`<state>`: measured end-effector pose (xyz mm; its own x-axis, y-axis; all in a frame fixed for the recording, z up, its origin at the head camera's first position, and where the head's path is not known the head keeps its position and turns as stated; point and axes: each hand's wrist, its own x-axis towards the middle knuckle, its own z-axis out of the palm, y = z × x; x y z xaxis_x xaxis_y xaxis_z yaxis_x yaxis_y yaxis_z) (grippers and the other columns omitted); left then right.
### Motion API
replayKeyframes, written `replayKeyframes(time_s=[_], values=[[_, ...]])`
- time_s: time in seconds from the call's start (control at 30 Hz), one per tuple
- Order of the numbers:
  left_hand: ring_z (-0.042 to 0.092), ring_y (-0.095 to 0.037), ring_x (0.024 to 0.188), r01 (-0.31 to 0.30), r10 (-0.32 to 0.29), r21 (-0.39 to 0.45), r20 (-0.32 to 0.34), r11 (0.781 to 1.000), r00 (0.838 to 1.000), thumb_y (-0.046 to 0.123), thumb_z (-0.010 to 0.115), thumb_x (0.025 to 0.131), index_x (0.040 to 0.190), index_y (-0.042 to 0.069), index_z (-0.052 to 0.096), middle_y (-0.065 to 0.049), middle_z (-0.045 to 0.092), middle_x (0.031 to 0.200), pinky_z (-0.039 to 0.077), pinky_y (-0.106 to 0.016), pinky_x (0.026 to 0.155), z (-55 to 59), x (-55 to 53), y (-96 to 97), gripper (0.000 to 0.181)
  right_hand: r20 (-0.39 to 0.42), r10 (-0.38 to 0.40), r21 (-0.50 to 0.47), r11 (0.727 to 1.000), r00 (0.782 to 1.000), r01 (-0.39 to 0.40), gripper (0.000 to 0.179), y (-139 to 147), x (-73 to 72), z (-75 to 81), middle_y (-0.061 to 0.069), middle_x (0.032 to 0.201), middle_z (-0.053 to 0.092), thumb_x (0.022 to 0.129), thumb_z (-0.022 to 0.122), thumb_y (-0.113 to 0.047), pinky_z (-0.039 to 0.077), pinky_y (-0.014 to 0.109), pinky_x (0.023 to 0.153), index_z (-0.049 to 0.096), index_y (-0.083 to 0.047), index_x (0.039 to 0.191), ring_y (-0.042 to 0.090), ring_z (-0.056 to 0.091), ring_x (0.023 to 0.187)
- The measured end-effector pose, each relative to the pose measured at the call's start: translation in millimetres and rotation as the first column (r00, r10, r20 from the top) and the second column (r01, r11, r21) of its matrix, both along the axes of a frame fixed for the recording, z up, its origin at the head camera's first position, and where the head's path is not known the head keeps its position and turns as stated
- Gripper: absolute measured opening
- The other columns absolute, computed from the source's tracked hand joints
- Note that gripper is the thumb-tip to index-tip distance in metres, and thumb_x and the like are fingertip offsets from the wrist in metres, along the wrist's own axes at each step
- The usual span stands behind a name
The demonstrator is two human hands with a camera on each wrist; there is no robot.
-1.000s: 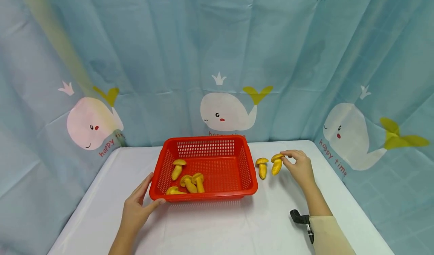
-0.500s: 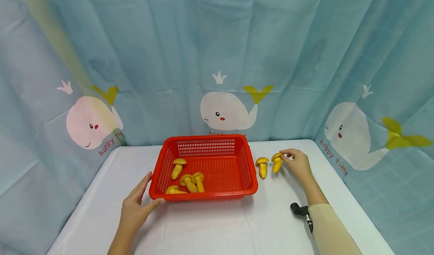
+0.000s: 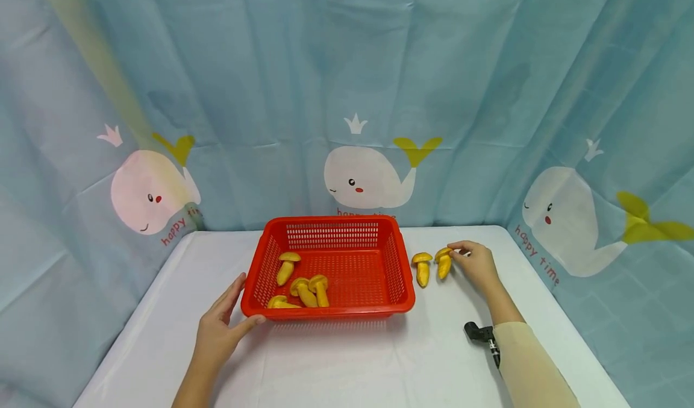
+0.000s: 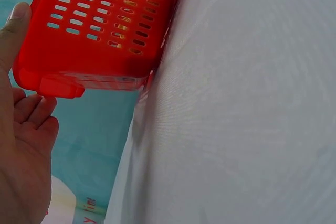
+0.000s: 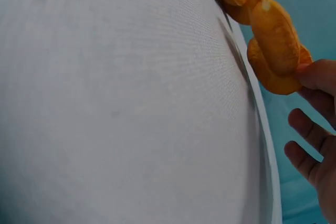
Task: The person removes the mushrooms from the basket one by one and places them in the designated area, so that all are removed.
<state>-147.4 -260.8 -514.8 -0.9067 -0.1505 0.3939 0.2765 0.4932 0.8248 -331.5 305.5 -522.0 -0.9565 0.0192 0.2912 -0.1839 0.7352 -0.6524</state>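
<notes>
The cap of a yellow mushroom is pinched between the thumb and fingers of the right hand. The held mushroom is located toward the far right corner of the worktop, with its stem directed toward the near side; whether the stem is supported by the surface cannot be determined. A second mushroom is positioned just beside it, on the side of the red basket.

The basket is placed along the far edge of the worktop. Its near left corner is flanked by the left hand: the thumb is laid at the near rim and the extended fingers are set along the left side.

Four mushrooms are contained in the left half of the basket: one by the left wall, two side by side near the front, and one partly hidden by the near wall.

A black device is seen beside the beige sleeve. The worktop is backed by a blue whale-print curtain.
</notes>
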Motion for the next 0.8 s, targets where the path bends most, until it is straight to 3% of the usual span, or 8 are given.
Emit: replayKeyframes(time_s=[0.27, 0.57, 0.8], values=[[0.037, 0.011, 0.141, 0.017, -0.018, 0.041, 0.013, 0.999, 1.0, 0.009, 0.09, 0.076, 0.156, 0.03, 0.042, -0.001, 0.045, 0.16, 0.034, -0.003, 0.103, -0.5, -1.2, 0.1, 0.095, 0.051, -0.011, 0.016, 1.0, 0.999, 0.011, 0.022, 5, -0.8, -4.2, 0.016, 0.105, 0.072, 0.097, 0.07, -0.016, 0.047, 0.033, 0.072, 0.077, -0.007, 0.115, 0.027, 0.059, 0.089], [0.037, 0.011, 0.142, 0.034, -0.035, 0.057, 0.02, 0.998, 0.999, 0.011, 0.088, 0.078, 0.158, 0.026, 0.041, -0.004, 0.043, 0.161, 0.034, -0.003, 0.103, -4.3, -1.6, -0.2, 0.094, 0.07, 0.004, 0.075, 0.997, 0.998, -0.009, 0.019, 13, 2.4, -4.1, 0.017, 0.11, 0.072, 0.097, 0.07, -0.015, 0.049, 0.039, 0.078, 0.076, -0.009, 0.114, 0.031, 0.061, 0.096], [0.035, 0.015, 0.14, 0.02, -0.021, 0.027, 0.054, 0.999, 0.998, 0.016, 0.089, 0.078, 0.157, 0.032, 0.041, -0.001, 0.044, 0.161, 0.033, -0.001, 0.102, -2.5, -0.3, -1.1, 0.094, 0.103, 0.008, 0.129, 0.991, 0.995, -0.022, 0.021, 16, 7.0, 0.5, 0.015, 0.107, 0.072, 0.097, 0.07, -0.014, 0.049, 0.036, 0.072, 0.075, -0.008, 0.117, 0.028, 0.061, 0.088]])
